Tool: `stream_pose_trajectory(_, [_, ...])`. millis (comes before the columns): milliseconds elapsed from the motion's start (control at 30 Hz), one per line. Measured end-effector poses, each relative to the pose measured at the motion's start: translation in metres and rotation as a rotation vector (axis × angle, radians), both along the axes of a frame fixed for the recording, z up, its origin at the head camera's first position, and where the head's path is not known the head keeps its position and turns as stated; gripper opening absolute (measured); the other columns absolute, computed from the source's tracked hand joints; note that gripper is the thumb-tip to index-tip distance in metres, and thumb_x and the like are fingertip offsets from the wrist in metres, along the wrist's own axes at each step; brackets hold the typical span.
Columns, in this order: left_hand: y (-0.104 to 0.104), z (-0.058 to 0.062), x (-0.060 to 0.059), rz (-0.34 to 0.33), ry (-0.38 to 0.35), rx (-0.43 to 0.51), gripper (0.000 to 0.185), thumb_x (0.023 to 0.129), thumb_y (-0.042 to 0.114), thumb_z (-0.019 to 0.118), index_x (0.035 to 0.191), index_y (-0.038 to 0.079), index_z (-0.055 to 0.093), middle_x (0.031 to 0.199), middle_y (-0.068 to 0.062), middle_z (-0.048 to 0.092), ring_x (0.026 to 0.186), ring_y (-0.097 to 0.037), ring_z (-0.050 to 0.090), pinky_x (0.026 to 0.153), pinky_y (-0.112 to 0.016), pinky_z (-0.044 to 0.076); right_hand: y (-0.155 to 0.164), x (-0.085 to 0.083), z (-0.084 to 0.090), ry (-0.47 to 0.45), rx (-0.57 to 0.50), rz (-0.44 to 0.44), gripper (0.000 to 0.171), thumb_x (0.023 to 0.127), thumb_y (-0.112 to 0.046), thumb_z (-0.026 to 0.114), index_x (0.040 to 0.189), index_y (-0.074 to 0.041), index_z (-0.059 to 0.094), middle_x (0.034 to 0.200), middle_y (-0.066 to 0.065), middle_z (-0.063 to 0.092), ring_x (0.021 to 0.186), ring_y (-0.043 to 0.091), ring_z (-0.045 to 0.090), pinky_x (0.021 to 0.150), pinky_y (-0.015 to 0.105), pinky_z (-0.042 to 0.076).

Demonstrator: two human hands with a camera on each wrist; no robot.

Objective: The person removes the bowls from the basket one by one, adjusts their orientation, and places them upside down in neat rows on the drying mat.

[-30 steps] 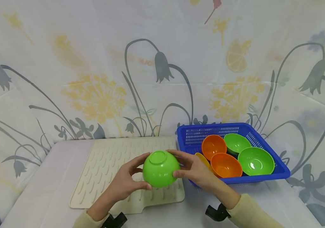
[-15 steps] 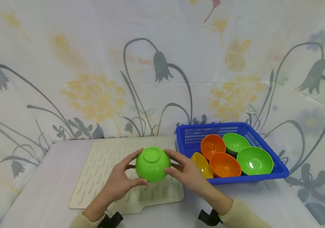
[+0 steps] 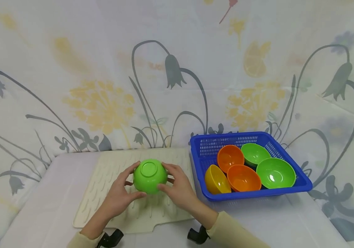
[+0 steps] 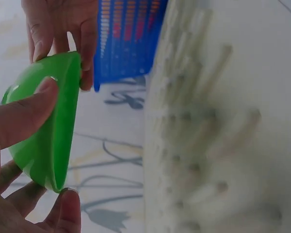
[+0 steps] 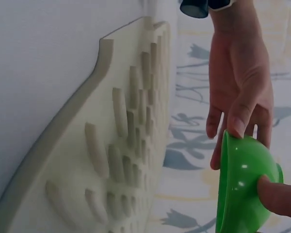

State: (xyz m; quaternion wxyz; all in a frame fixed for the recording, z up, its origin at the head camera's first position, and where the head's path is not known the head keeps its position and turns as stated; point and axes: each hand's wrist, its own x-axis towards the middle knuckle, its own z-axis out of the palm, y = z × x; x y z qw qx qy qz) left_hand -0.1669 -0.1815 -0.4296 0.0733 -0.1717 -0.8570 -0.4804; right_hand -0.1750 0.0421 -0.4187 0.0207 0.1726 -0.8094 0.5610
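Carrying the upturned green bowl [image 3: 150, 176] leftward from the basket [image 3: 291, 188], I now have it above mid-mat [image 3: 102, 193], left hand [image 3: 121, 196] and right hand [image 3: 180, 190] both gripping its sides, so set-down looks close.

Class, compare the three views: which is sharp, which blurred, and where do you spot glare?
Head view: evenly lit and sharp, with glare spots inside the large green bowl in the blue basket. Left wrist view: dim, the drying mat blurred. Right wrist view: also dim, a highlight on the held green bowl.
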Motion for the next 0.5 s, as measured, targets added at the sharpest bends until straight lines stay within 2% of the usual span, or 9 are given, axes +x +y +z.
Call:
stream_pose_trajectory(133, [-0.016,-0.007,-0.011,0.022,-0.041,-0.011,0.094,0.075,0.005,0.086,0.154,0.008,0.034,0.147,-0.018,0.043,0.131,-0.035,0.042,0.093,-0.054,0.049,-0.023,-0.018,-0.01,-0.072,-0.051,-0.017,0.062,0.086,-0.003,0.077,0.143,-0.005,0.053,0.134,0.017,0.049,0.121,0.035,0.054,0.097,0.039,0.051])
stream_pose_trajectory(300, [-0.036,-0.011,-0.024,0.045,-0.13,0.026,0.092,0.082,0.008,0.082,0.155,0.003,0.026,0.147,-0.024,0.037,0.134,-0.041,0.037,0.099,-0.056,0.046,-0.054,-0.036,-0.017,-0.172,-0.11,-0.042,0.063,0.084,0.0,0.077,0.142,-0.006,0.054,0.132,0.015,0.051,0.123,0.034,0.054,0.094,0.032,0.053])
stream_pose_trajectory(367, [-0.042,-0.013,-0.031,0.079,-0.14,0.036,0.092,0.083,0.012,0.082,0.155,0.001,0.025,0.149,-0.025,0.035,0.136,-0.042,0.035,0.101,-0.058,0.043,-0.067,-0.042,-0.019,-0.186,-0.114,-0.055,0.063,0.084,0.001,0.078,0.142,-0.007,0.055,0.132,0.014,0.051,0.123,0.033,0.055,0.091,0.028,0.053])
stream_pose_trajectory(500, [-0.052,-0.014,-0.042,0.171,-0.135,0.043,0.092,0.084,0.018,0.082,0.154,0.0,0.026,0.151,-0.025,0.034,0.138,-0.041,0.032,0.104,-0.06,0.039,-0.092,-0.054,-0.023,-0.215,-0.13,-0.094,0.062,0.082,0.001,0.079,0.14,-0.005,0.057,0.132,0.014,0.051,0.123,0.033,0.056,0.09,0.027,0.054])
